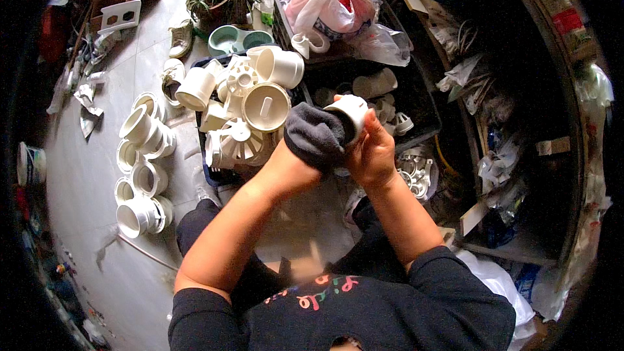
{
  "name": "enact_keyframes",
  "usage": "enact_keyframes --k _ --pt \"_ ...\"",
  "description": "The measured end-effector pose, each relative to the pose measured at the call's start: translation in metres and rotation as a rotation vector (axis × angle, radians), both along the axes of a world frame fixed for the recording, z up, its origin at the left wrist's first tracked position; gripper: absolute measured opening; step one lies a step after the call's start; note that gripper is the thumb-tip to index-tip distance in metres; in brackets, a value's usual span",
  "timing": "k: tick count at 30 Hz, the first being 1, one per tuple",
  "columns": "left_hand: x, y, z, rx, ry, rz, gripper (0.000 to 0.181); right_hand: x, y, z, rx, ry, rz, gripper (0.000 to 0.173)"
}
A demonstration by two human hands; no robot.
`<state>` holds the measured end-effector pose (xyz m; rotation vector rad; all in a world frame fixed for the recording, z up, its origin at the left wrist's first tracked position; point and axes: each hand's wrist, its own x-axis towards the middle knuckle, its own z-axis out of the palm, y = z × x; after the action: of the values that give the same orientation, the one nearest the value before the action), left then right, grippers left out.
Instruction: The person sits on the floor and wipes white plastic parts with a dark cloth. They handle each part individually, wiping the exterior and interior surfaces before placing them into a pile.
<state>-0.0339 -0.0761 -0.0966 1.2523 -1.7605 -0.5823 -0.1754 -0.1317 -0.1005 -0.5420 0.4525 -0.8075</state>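
In my right hand [373, 148] is a short white plastic pipe fitting [352, 109], its open end tilted toward the left. A dark grey cloth [312, 134] covers the fingers of my left hand [304, 161] and meets the fitting's rim; the fingers under it are hidden. Just left of my hands, a dark blue crate [207, 175] is heaped with cream plastic pipe fittings [280, 67], among them a round cap [266, 107] and slotted drain parts. Beyond my right hand, a black crate [431, 131] holds more fittings [375, 83].
White pipe fittings [148, 179] stand grouped on the tiled floor at left. Shoes [181, 39], a potted plant [209, 2] and a green double bowl [239, 39] lie beyond the blue crate. A grey crate [397, 9] bears plastic bags. Cluttered shelving runs along the right.
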Motion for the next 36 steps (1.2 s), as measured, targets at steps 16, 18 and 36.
enact_keyframes --k 16,18,36 --pt "0.012 -0.002 0.020 -0.302 -0.070 0.052 0.038 0.001 0.003 0.020 0.142 -0.158 -0.017 0.047" --pt "0.010 0.001 0.018 -0.331 -0.338 -0.023 0.036 -0.003 0.003 0.009 0.099 -0.060 -0.004 0.047" --pt "0.019 0.009 0.015 -0.260 0.166 0.069 0.027 -0.003 -0.001 0.007 0.144 -0.206 0.115 0.060"
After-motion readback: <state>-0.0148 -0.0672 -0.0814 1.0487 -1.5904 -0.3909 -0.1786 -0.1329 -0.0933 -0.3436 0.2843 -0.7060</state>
